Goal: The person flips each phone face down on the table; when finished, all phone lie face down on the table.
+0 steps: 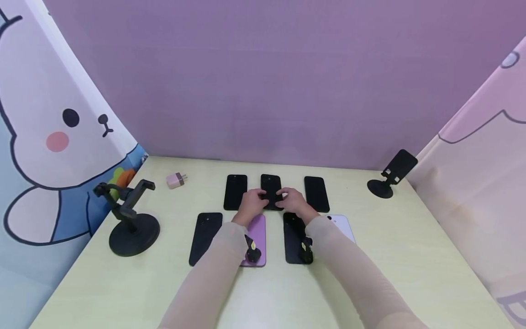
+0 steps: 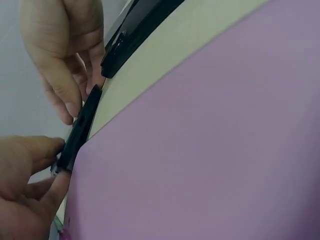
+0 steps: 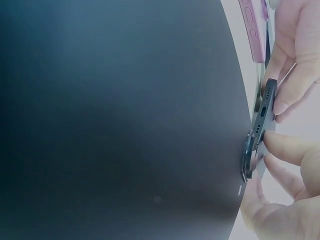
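Note:
A black smartphone [image 1: 271,185] lies in the middle of the back row, between both hands. My left hand [image 1: 251,203] pinches its near left corner. The right hand [image 1: 294,201] grips the near right corner with thumb and fingers. In the right wrist view the black smartphone [image 3: 266,102] shows its bottom edge with port and speaker holes. Beside that edge is a dark glossy rim [image 3: 246,162]; whether it is a separate piece I cannot tell. Under my left wrist lies a purple phone [image 1: 259,233], and under the right wrist a dark phone [image 1: 291,242].
Black phones flank the held one: one at left [image 1: 235,192], another at right [image 1: 317,194]. Nearer are a black phone [image 1: 205,235] and a white phone [image 1: 342,225]. A black phone stand [image 1: 134,234], a pink charger plug [image 1: 176,180] and a smaller stand [image 1: 380,188] stand farther out.

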Motion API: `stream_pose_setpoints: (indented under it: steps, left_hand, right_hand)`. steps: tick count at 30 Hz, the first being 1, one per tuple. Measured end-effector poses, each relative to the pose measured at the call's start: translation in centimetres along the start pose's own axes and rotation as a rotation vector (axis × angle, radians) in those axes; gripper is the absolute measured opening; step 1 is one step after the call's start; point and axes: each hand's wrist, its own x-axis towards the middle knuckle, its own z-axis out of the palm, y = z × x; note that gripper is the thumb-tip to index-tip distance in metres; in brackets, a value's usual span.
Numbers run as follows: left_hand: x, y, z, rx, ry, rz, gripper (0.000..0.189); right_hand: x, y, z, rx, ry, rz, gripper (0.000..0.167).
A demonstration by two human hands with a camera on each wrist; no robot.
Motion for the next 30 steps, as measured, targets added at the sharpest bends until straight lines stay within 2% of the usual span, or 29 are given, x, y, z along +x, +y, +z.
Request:
stream_pose_setpoints:
  steps: [3, 6, 10, 12, 15, 17, 20, 23, 26, 30]
  left_hand:
    - [0.0, 0.6, 0.1, 0.062, 0.018, 0.007, 0.031]
    - [0.0, 1.1, 0.2, 0.127, -0.003, 0.005, 0.028]
    - [0.1, 1.7, 0.2, 0.183, -0.059, -0.005, 0.026]
    - [-0.1, 2.2, 0.2, 0.207, -0.065, 0.001, 0.027]
    - [-0.3, 3.2, 0.6, 0.244, -0.053, 0.051, 0.032]
    - [-0.5, 4.0, 1.2, 0.252, -0.054, 0.118, 0.035]
    - [-0.4, 5.3, 2.6, 0.186, -0.085, 0.230, 0.035]
    - [-0.2, 6.2, 4.6, 0.070, -0.142, 0.279, 0.034]
    - [0.1, 6.6, 6.5, -0.026, -0.196, 0.257, 0.036]
    - [0.5, 7.2, 8.1, -0.037, -0.238, 0.220, 0.039]
  right_hand:
    - [-0.1, -0.4, -0.1, -0.015, 0.002, 0.014, 0.038]
    - [0.0, -0.6, -0.1, -0.044, 0.003, 0.008, 0.038]
    - [0.2, -0.1, -0.5, -0.084, -0.044, -0.049, 0.039]
    - [0.2, 0.3, -1.2, -0.086, -0.074, -0.085, 0.040]
    - [-0.1, 1.1, -2.8, -0.079, -0.081, -0.110, 0.041]
    - [-0.3, 1.7, -4.1, -0.080, -0.051, -0.106, 0.040]
    - [-0.7, 3.0, -6.1, -0.103, 0.021, -0.091, 0.038]
    - [-1.2, 4.4, -7.8, -0.114, 0.085, -0.063, 0.038]
    - [-1.8, 5.5, -8.9, -0.085, 0.103, -0.031, 0.040]
    - [-2.6, 6.6, -9.8, -0.048, 0.079, 0.017, 0.044]
